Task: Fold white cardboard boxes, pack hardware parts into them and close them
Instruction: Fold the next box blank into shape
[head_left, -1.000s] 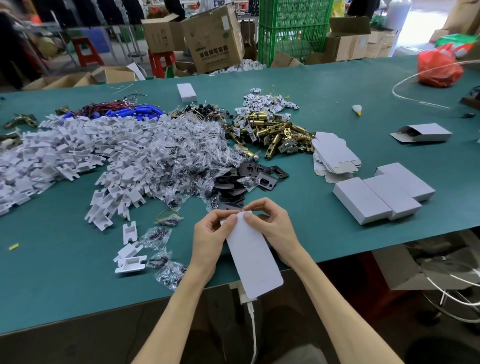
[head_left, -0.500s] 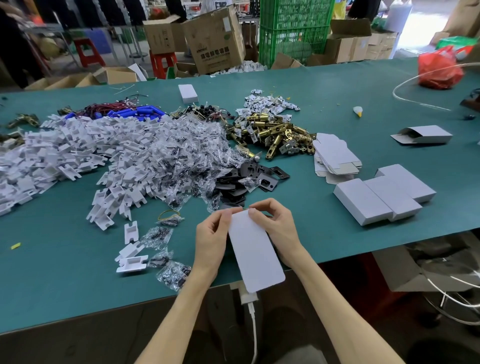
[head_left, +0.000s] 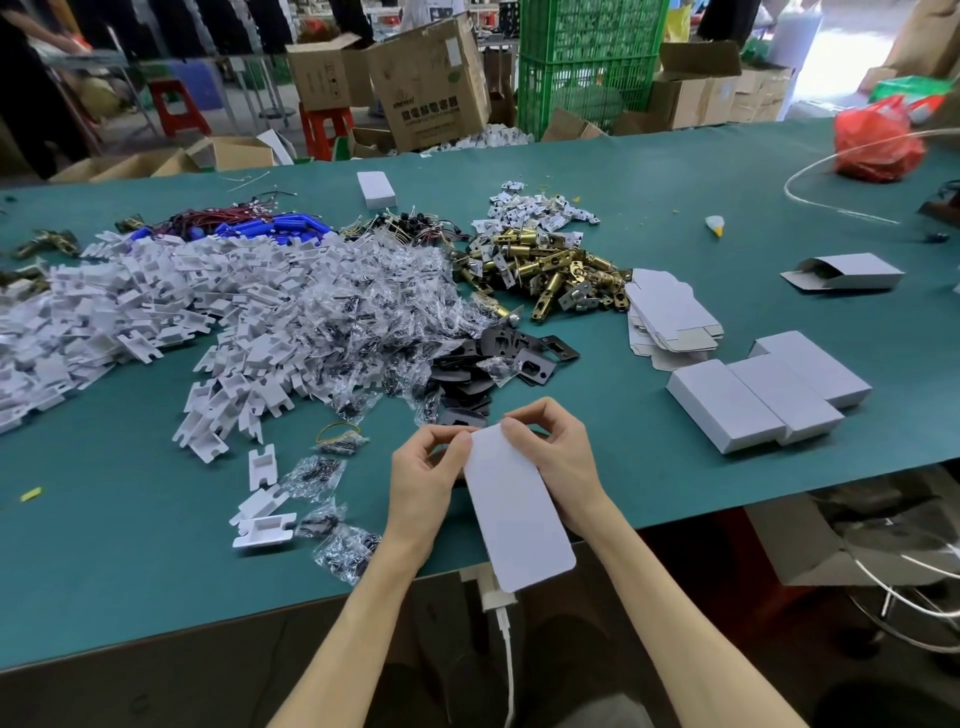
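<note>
box (head_left: 517, 506) over near desk (head_left: 130, 545) edge | left hand (head_left: 423, 480) + right hand (head_left: 556, 460) fingers pinch its far end | risk: uneven pinch creases flap, or box drops off edge

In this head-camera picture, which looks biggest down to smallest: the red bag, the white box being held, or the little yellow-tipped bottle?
1. Held white box, though nearness to the camera inflates it.
2. Red bag.
3. Yellow-tipped bottle.

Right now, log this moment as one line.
left hand: pinches far end of white box | right hand: pinches same end | box overhangs table edge | closed boxes at right: three
</note>
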